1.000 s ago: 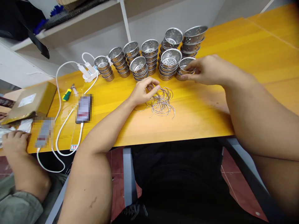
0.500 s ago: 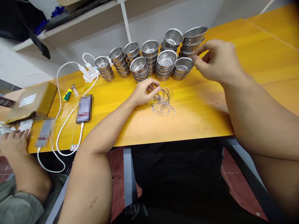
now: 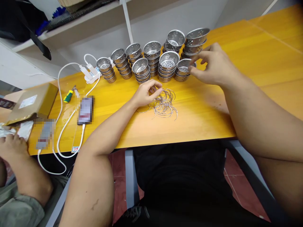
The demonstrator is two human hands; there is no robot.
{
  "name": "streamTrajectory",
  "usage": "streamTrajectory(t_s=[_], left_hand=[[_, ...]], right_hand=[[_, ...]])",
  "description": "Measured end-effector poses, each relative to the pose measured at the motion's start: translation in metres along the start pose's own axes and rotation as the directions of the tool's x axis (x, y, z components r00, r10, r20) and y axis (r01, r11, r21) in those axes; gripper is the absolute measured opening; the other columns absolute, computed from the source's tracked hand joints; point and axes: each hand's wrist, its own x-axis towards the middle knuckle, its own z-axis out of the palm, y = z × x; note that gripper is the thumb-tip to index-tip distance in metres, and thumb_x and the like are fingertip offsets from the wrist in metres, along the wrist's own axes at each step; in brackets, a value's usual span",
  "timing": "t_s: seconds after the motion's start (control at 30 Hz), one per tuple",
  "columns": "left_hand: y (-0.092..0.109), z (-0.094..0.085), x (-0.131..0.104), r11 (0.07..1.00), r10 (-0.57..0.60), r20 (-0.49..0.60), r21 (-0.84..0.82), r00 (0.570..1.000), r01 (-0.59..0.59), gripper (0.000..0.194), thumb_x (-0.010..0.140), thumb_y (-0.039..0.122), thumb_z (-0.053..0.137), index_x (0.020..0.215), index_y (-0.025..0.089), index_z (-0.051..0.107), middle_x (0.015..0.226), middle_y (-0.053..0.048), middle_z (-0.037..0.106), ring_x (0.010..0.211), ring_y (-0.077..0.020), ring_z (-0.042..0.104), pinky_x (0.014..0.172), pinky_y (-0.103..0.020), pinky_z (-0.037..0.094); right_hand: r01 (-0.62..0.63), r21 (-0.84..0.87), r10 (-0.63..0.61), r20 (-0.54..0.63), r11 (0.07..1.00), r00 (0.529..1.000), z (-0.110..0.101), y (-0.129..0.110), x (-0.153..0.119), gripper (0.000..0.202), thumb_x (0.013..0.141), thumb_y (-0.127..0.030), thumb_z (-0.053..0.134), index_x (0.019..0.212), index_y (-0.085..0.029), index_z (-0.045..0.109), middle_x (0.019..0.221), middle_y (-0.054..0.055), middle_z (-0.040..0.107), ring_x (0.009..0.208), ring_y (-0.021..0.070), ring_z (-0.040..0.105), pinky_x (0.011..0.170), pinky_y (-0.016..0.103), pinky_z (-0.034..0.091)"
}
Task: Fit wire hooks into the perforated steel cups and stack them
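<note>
My left hand (image 3: 146,92) rests on the table at the edge of a pile of thin curved metal wires (image 3: 165,105). Its fingers are loosely bent, with a gap between thumb and forefinger, and nothing shows in it. Over the right edge of a short stack of perforated metal cups (image 3: 182,67) is my right hand (image 3: 209,64), thumb and fingers apart. Its fingertips overlap the top cup's rim; whether they touch it I cannot tell. Behind that hand rises a taller stack of wider perforated cups (image 3: 196,37), its lower part partly hidden.
More perforated cup stacks (image 3: 151,50) line the back of the yellow table (image 3: 203,126). To the left lie a phone (image 3: 85,110), white cables, a power strip (image 3: 92,75), a green-yellow screwdriver (image 3: 68,96) and a cardboard box (image 3: 33,104). Another person's hand (image 3: 14,146) is at far left.
My right hand has moved left and slightly down, from beside the tall right stack to the short front stack's rim. My left hand has stayed still.
</note>
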Motion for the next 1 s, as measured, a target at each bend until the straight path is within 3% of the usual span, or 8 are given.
streamTrajectory(t_s=[0.17, 0.23, 0.33, 0.53, 0.67, 0.8, 0.9, 1.0], left_hand=[[0.0, 0.0, 0.0, 1.0, 0.016, 0.001, 0.006, 1.0, -0.016, 0.037, 0.121, 0.057, 0.081, 0.122, 0.021, 0.09, 0.11, -0.007, 0.093, 0.087, -0.0133, 0.087, 0.08, -0.027, 0.067], [0.001, 0.0, 0.0, 1.0, 0.016, 0.003, 0.008, 1.0, -0.016, 0.036, 0.121, 0.056, 0.082, 0.122, 0.021, 0.09, 0.11, -0.007, 0.093, 0.087, -0.0134, 0.086, 0.08, -0.027, 0.067], [0.001, -0.001, 0.0, 1.0, -0.002, 0.015, 0.009, 1.0, 0.002, 0.036, 0.121, 0.057, 0.081, 0.123, 0.021, 0.089, 0.111, -0.007, 0.093, 0.087, -0.0138, 0.086, 0.081, -0.028, 0.068], [0.001, -0.001, -0.001, 1.0, -0.022, 0.035, 0.013, 0.999, 0.022, 0.039, 0.121, 0.059, 0.08, 0.124, 0.022, 0.089, 0.111, -0.007, 0.092, 0.088, -0.0145, 0.085, 0.082, -0.03, 0.069], [0.002, 0.0, 0.0, 1.0, -0.012, 0.025, 0.009, 1.0, 0.012, 0.037, 0.121, 0.058, 0.081, 0.123, 0.022, 0.09, 0.11, -0.007, 0.092, 0.087, -0.0135, 0.085, 0.081, -0.028, 0.068], [0.002, 0.0, 0.0, 1.0, -0.016, 0.023, 0.005, 1.0, 0.016, 0.037, 0.12, 0.057, 0.081, 0.122, 0.021, 0.09, 0.109, -0.007, 0.091, 0.086, -0.0133, 0.084, 0.08, -0.028, 0.068], [0.002, 0.0, 0.0, 1.0, -0.017, 0.017, 0.005, 1.0, 0.017, 0.039, 0.12, 0.058, 0.082, 0.122, 0.021, 0.09, 0.109, -0.007, 0.091, 0.085, -0.0133, 0.083, 0.08, -0.028, 0.068], [0.002, -0.001, 0.0, 0.999, -0.033, 0.031, 0.008, 0.999, 0.033, 0.039, 0.12, 0.059, 0.081, 0.122, 0.021, 0.09, 0.109, -0.007, 0.091, 0.085, -0.0137, 0.083, 0.082, -0.029, 0.069]], right_hand=[[-0.072, -0.006, 0.072, 0.184, 0.997, 0.98, 0.006, 0.012, 0.004, 0.03, 0.107, -0.024, 0.11, 0.126, -0.02, 0.087, 0.155, 0.026, 0.073, 0.158, 0.0412, 0.07, 0.139, 0.055, 0.056], [-0.081, 0.026, 0.075, 0.188, 0.996, 0.979, 0.012, 0.01, 0.005, 0.031, 0.105, -0.02, 0.109, 0.121, -0.021, 0.082, 0.162, 0.026, 0.072, 0.153, 0.0399, 0.072, 0.137, 0.052, 0.055], [-0.094, 0.012, 0.09, 0.182, 0.996, 0.979, 0.019, 0.008, 0.005, 0.042, 0.105, -0.023, 0.11, 0.132, -0.02, 0.079, 0.166, 0.028, 0.072, 0.149, 0.0399, 0.073, 0.132, 0.052, 0.056], [-0.059, 0.028, 0.055, 0.134, 0.998, 0.989, 0.023, 0.021, 0.007, 0.066, 0.098, -0.033, 0.116, 0.144, -0.021, 0.07, 0.144, 0.02, 0.082, 0.123, 0.0355, 0.075, 0.108, 0.049, 0.061], [-0.024, 0.005, 0.024, 0.056, 1.0, 0.998, 0.015, 0.009, 0.001, 0.066, 0.096, -0.037, 0.114, 0.144, -0.023, 0.071, 0.157, 0.024, 0.075, 0.143, 0.0431, 0.075, 0.124, 0.056, 0.063], [0.149, 0.0, -0.147, -0.153, 0.989, 0.977, 0.011, -0.025, -0.008, 0.048, 0.114, -0.042, 0.094, 0.155, -0.027, 0.075, 0.175, 0.026, 0.064, 0.17, 0.0448, 0.062, 0.15, 0.062, 0.05], [0.228, 0.001, -0.226, -0.099, 0.974, 0.969, 0.02, -0.042, -0.009, 0.049, 0.121, -0.047, 0.085, 0.167, -0.031, 0.077, 0.185, 0.024, 0.061, 0.174, 0.0476, 0.059, 0.152, 0.068, 0.047], [0.189, 0.001, -0.189, -0.012, 0.982, 0.982, 0.03, -0.046, -0.005, 0.039, 0.127, -0.05, 0.075, 0.164, -0.042, 0.081, 0.19, 0.014, 0.065, 0.174, 0.0492, 0.06, 0.151, 0.072, 0.048]])
